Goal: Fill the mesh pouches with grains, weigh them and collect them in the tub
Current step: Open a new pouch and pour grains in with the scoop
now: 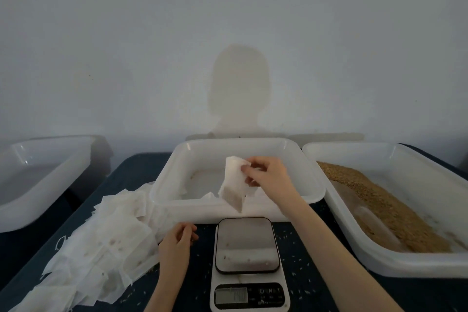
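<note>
My right hand (pixel 266 172) pinches the top of a white mesh pouch (pixel 234 185), which hangs over the front part of the middle white tub (pixel 174 157); its lower end looks darker and full. Another pouch (pixel 209 196) lies inside that tub. My left hand (pixel 178 238) rests on the dark table with fingers loosely curled, holding nothing, beside a heap of flat white pouches (pixel 106 243). A digital kitchen scale (pixel 247 246) stands in front of the tub with a bare platform. The right tub (pixel 354 149) holds brown grains (pixel 385 208).
A third white tub (pixel 38 185) stands at the far left, partly off the table edge. Loose grains (pixel 298 276) are scattered on the dark tabletop around the scale. A pale wall rises right behind the tubs.
</note>
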